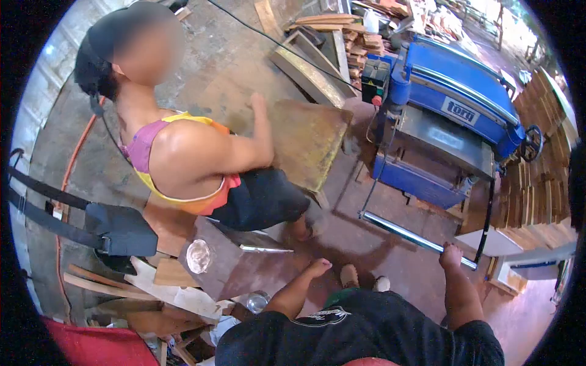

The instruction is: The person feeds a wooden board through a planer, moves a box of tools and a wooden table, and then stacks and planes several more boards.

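Note:
My right hand (452,256) is closed around the shiny metal roller bar (403,232), near its right end. That bar sits at the end of the outfeed frame of a blue thickness planer (448,104). In front of my body hangs my left hand (318,267), its fingers curled, with nothing visible in it. It is nearest to a brown board-topped stand (256,268), apart from it. The planer's flat metal bed (452,137) lies beyond the roller, with no board on it that I can see.
Another person (189,146) sits at the left, one arm over a worn wooden table (311,137). Stacked boards (531,195) stand right of the planer. Wood offcuts (165,287) lie at lower left, near a clear container (257,301). A black cable (281,46) crosses the back.

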The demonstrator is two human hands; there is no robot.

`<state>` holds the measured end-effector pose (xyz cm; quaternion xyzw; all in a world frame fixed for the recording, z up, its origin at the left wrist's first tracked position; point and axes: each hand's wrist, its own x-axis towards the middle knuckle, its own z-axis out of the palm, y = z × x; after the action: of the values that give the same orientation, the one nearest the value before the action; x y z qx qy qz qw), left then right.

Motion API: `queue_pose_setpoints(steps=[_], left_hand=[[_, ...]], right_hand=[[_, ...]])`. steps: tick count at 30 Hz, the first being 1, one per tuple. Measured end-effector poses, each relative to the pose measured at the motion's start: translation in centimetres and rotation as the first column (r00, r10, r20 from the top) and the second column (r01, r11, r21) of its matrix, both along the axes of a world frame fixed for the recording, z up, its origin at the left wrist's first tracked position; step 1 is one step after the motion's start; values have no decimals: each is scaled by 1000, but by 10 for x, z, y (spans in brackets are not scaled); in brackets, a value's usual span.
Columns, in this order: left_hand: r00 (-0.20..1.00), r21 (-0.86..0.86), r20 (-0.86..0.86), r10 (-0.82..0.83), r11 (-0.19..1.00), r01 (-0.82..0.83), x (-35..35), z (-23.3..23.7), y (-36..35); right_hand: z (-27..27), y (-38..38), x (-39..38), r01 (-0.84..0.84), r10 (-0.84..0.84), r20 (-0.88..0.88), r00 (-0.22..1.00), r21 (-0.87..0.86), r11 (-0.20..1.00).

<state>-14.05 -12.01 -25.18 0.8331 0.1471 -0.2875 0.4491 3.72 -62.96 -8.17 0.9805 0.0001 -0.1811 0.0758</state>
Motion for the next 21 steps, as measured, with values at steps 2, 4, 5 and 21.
queue_pose_setpoints(steps=[2,4,5,21], left_hand=[[1000,29,-1,31,999,-31,-3,-3,0],[996,-12,90,-4,1000,5,-9,-2,-2],[996,-8,94,1,1000,-1,-10,-1,-3],[993,145,109,53,987,-68,-26,83,-49]], right_hand=[[-9,-3,-1,-14,14,22,1000,-9,1000],[-4,-3,-2,-26,27,48,998,-10,1000],[-1,-2,-2,-32,33,53,998,-5,999],[7,-19,-7,-146,90,187,978,310,940]])
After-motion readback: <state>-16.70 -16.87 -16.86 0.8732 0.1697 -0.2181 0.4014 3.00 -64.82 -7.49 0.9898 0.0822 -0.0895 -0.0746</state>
